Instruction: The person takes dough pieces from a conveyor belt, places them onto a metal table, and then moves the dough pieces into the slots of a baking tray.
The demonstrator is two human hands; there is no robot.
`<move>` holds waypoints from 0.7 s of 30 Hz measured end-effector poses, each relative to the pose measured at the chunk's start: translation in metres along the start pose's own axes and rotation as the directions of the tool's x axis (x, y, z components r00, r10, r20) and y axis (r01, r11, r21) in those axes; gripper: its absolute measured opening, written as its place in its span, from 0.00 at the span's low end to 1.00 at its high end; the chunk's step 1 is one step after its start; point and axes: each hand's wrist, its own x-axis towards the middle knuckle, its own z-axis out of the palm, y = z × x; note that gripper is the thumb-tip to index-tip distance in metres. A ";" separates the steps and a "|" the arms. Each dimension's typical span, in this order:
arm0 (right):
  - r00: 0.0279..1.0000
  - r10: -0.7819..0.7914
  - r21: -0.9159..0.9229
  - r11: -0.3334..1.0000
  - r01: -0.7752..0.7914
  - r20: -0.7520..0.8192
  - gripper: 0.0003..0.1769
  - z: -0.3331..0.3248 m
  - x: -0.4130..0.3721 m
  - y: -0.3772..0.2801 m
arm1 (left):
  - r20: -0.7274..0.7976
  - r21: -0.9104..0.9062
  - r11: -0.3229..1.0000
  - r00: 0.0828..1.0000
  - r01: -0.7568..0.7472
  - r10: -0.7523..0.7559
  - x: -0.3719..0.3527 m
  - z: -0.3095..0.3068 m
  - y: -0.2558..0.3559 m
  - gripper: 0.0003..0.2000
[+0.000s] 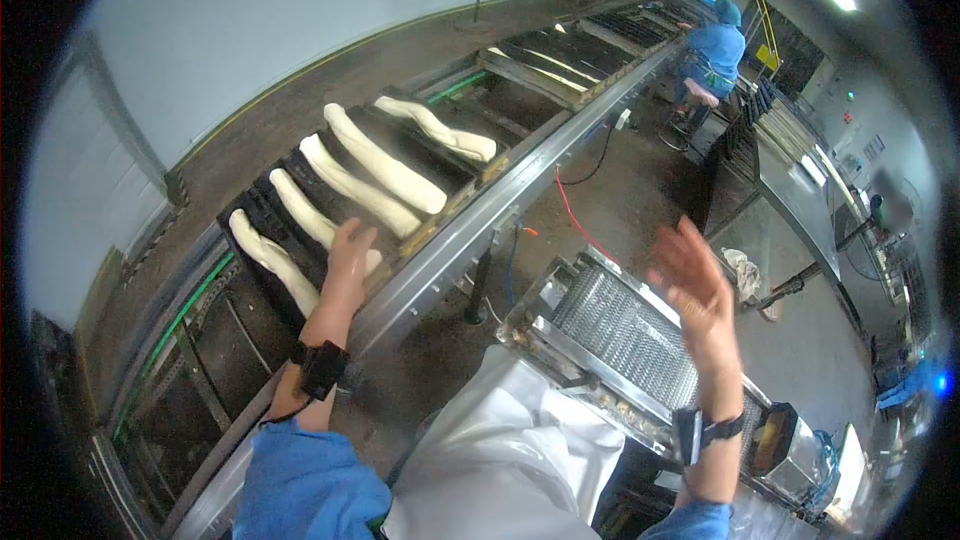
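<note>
Several long, pale dough strips lie side by side on a black tray (320, 205) on the conveyor. My left hand (346, 262) is over the tray's near side, fingers apart and holding nothing. It overlaps one dough strip (302, 208), hiding part of its lower end. To its left lies another dough strip (268, 258); to its right, a longer dough strip (358, 185). At the tray's far end rests a bent dough strip (436, 128). My right hand (695, 285) is raised, open and bare, above a small metal mesh belt (625, 330).
The conveyor's metal rail (500, 202) runs away to the back, where another person (712, 55) in blue sits beside it. A metal table (795, 195) stands at the right. A red hose (580, 220) hangs between the conveyor and the mesh belt.
</note>
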 end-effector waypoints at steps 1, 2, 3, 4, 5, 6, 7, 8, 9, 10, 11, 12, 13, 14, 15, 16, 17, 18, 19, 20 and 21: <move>0.998 0.057 0.026 0.998 -0.056 -0.016 0.42 -0.010 -0.010 0.021 | -0.008 -0.150 0.976 0.987 0.155 -0.158 0.003 0.005 0.002 0.27; 0.991 0.116 0.049 0.992 -0.113 -0.064 0.39 -0.017 -0.022 0.039 | -0.004 -0.160 0.974 0.987 0.160 -0.162 0.020 0.001 -0.021 0.28; 0.978 0.177 0.076 0.983 -0.169 -0.111 0.37 -0.024 -0.034 0.058 | -0.027 -0.074 0.997 1.000 -0.013 0.011 0.038 -0.001 -0.049 0.31; 0.962 0.220 0.102 0.973 -0.205 -0.160 0.34 -0.032 -0.045 0.079 | -0.035 0.178 0.979 0.994 -0.096 0.104 0.046 -0.006 -0.056 0.32; 0.941 0.265 0.129 0.962 -0.242 -0.210 0.31 -0.041 -0.055 0.096 | -0.017 0.418 0.892 0.981 -0.169 0.194 0.054 -0.008 -0.060 0.32; 0.939 0.275 0.132 0.959 -0.252 -0.208 0.31 -0.048 -0.073 0.096 | 0.043 0.621 0.752 0.968 -0.219 0.247 0.048 -0.014 -0.054 0.34; 0.909 0.314 0.162 0.947 -0.278 -0.275 0.28 -0.054 -0.085 0.101 | 0.048 0.625 0.750 0.969 -0.219 0.243 0.045 -0.009 -0.050 0.34; 0.873 0.349 0.195 0.935 -0.297 -0.342 0.25 -0.060 -0.092 0.104 | 0.008 0.759 0.638 0.981 -0.132 0.194 0.041 0.000 -0.041 0.34; 0.868 0.349 0.200 0.934 -0.295 -0.352 0.25 -0.068 -0.095 0.107 | -0.038 0.863 0.503 0.987 -0.046 0.155 0.039 0.013 -0.029 0.35; 0.834 0.374 0.226 0.925 -0.305 -0.406 0.24 -0.075 -0.099 0.107 | -0.066 0.863 0.505 0.996 0.024 0.065 0.027 0.027 0.001 0.35; 0.796 0.396 0.251 0.916 -0.312 -0.458 0.23 -0.081 -0.101 0.104 | 0.011 0.875 0.481 0.994 -0.062 0.109 0.023 0.033 0.018 0.31; 0.790 0.402 0.294 0.910 -0.291 -0.462 0.19 -0.086 -0.102 0.101 | 0.071 0.800 0.582 0.986 -0.147 0.152 0.039 0.036 0.006 0.30; 0.785 0.402 0.296 0.910 -0.289 -0.471 0.19 -0.089 -0.103 0.099 | 0.120 0.707 0.671 0.972 -0.225 0.200 0.047 0.042 0.004 0.28; 0.788 0.390 0.291 0.916 -0.277 -0.476 0.20 -0.093 -0.101 0.098 | 0.128 0.706 0.670 0.971 -0.231 0.200 0.055 0.050 0.002 0.28; 0.794 0.376 0.285 0.921 -0.264 -0.478 0.21 -0.095 -0.099 0.099 | 0.108 0.674 0.695 0.964 -0.250 0.242 0.062 0.059 0.000 0.26; 0.793 0.374 0.285 0.922 -0.262 -0.482 0.21 -0.096 -0.098 0.103 | 0.085 0.642 0.718 0.956 -0.269 0.282 0.068 0.066 0.002 0.24; 0.784 0.392 0.279 0.917 -0.287 -0.481 0.21 -0.098 -0.095 0.106 | 0.085 0.641 0.718 0.955 -0.270 0.283 0.073 0.072 0.003 0.24; 0.776 0.410 0.272 0.910 -0.312 -0.479 0.21 -0.101 -0.092 0.108 | 0.157 0.336 0.900 0.958 -0.279 0.238 0.080 0.078 0.002 0.23; 0.778 0.412 0.272 0.909 -0.315 -0.474 0.21 -0.104 -0.091 0.111 | 0.235 -0.003 0.975 0.948 -0.222 0.217 0.086 0.081 0.000 0.23; 0.771 0.418 0.264 0.907 -0.328 -0.480 0.21 -0.105 -0.092 0.117 | 0.251 0.018 0.963 0.933 -0.270 0.257 0.095 0.082 -0.009 0.26; 0.768 0.427 0.258 0.903 -0.343 -0.476 0.21 -0.106 -0.088 0.123 | 0.229 0.031 0.963 0.940 -0.266 0.253 0.105 0.084 -0.014 0.26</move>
